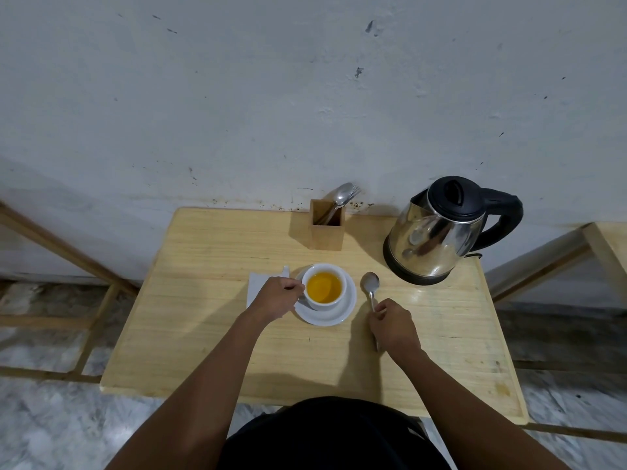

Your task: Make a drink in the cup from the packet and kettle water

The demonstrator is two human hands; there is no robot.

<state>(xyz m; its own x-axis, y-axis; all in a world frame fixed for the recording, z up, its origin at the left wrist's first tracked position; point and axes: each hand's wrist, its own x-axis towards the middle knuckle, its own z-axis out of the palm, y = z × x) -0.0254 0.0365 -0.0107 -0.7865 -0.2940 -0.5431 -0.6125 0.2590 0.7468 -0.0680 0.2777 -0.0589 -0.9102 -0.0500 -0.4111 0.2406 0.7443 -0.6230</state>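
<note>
A white cup (334,271) full of orange-yellow drink stands on a white saucer (346,308) in the middle of the wooden table (210,334). My left hand (276,298) grips the cup at its left side, where the handle is hidden by my fingers. Just left of it lies a white packet (258,283), partly under that hand. My right hand (393,325) holds the handle of a metal spoon (370,283), whose bowl lies on the table to the right of the saucer. A steel kettle (437,232) with a black lid and handle stands at the back right.
A wooden cutlery holder (326,228) with a spoon and a fork stands at the back, against the grey wall. Wooden frames flank the table on both sides over a marbled floor.
</note>
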